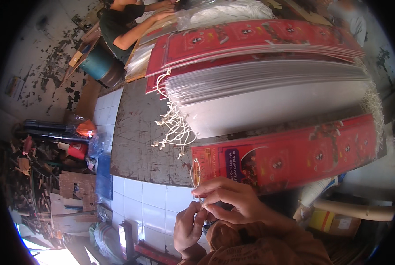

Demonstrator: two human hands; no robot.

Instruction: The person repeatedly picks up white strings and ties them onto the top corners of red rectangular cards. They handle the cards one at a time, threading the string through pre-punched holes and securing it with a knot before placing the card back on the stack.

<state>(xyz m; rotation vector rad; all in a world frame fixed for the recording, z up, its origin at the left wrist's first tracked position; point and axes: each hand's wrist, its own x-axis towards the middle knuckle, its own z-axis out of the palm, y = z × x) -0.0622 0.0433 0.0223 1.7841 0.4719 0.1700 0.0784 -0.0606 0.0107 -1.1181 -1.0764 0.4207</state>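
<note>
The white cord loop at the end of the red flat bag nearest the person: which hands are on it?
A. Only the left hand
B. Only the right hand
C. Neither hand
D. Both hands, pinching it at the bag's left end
D: the left hand and right hand meet at the white cord loop on the left end of the red flat bag.

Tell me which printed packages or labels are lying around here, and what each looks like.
Red bag: flat and long, by the table's near edge, red with dark round pictures; the hands work a white cord at its left end.
Bag stack: mid-table, a thick pile with white edges and red printed tops, cords hanging at the left.
Yellow box: lower right, under the table, small, yellow and red.
</note>
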